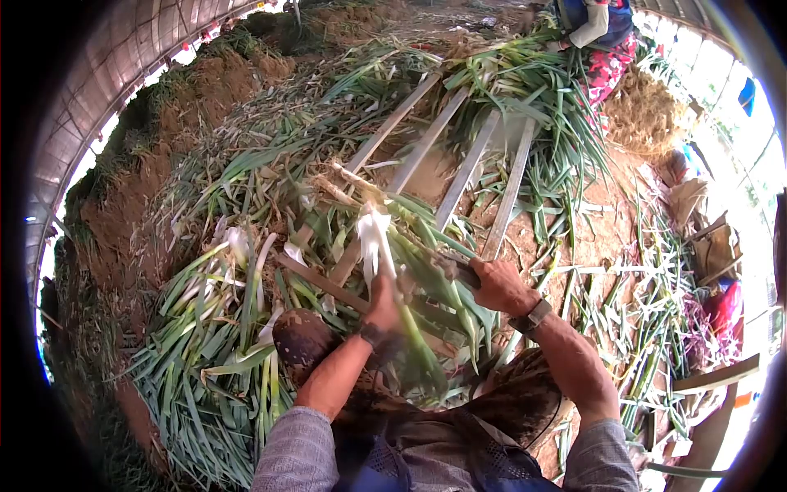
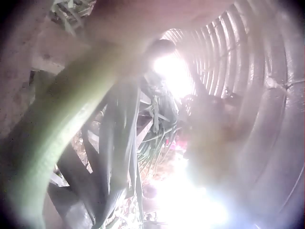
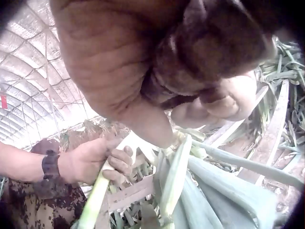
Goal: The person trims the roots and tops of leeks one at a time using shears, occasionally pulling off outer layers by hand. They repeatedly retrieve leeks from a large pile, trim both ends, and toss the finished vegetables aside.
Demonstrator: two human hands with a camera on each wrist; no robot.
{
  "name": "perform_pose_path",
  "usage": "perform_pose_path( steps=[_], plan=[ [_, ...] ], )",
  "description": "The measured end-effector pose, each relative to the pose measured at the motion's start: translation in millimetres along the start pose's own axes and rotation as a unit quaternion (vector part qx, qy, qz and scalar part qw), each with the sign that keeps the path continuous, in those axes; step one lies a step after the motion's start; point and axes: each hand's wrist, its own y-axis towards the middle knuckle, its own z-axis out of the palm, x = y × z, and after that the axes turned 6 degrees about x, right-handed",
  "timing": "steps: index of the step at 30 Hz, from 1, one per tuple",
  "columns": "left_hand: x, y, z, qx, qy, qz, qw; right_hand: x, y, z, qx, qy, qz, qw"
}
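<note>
My left hand [image 1: 384,305] grips a leek [image 1: 373,238] by its pale stalk, its root end pointing away from me and its green leaves hanging towards my lap. In the right wrist view the left fingers [image 3: 119,164] curl round that stalk. My right hand [image 1: 502,287] holds a thick dark handle [image 3: 209,52] just right of the leek; what tool it belongs to I cannot tell. Its dark end reaches left over broad green leaves [image 1: 443,287]. In the left wrist view, the green stalk [image 2: 71,114] crosses close to the camera, blurred.
Several wooden slats [image 1: 471,164] run ahead of me. A heap of leeks [image 1: 213,369] lies at my left, another pile [image 1: 525,90] at the far end of the slats. Loose leaves [image 1: 623,336] litter the soil on the right. Another person [image 1: 602,41] is at the far right.
</note>
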Motion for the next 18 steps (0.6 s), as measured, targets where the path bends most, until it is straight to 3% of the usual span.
perform_pose_path(
  steps=[1, 2, 4, 9, 11, 14, 17, 18],
  plan=[
    [6, -2, 0, -0.013, -0.094, -0.053, 0.994, 0, -1, -1, 0.001, -0.014, -0.007, 1.0],
    [-15, -8, 6, -0.013, -0.094, -0.053, 0.994, -1, -1, 1, 0.001, -0.013, -0.008, 1.0],
    [-43, -17, 14, 0.023, -0.288, -0.157, 0.944, -4, 0, 6, 0.008, 0.024, -0.035, 0.999],
    [-50, -22, 16, -0.005, -0.306, -0.162, 0.938, -3, 4, 2, 0.013, 0.035, 0.006, 0.999],
    [-49, -22, 15, 0.045, -0.286, -0.112, 0.951, -1, 4, 0, 0.019, 0.026, 0.001, 0.999],
    [-40, -13, -10, 0.051, -0.319, -0.156, 0.933, 3, 0, 2, 0.035, 0.025, -0.016, 0.999],
    [-37, -17, -12, 0.099, -0.286, -0.129, 0.944, 7, 0, 1, 0.067, 0.03, -0.022, 0.997],
    [-34, -18, -13, 0.118, -0.253, -0.118, 0.953, 4, 3, 7, 0.031, 0.056, -0.028, 0.998]
  ],
)
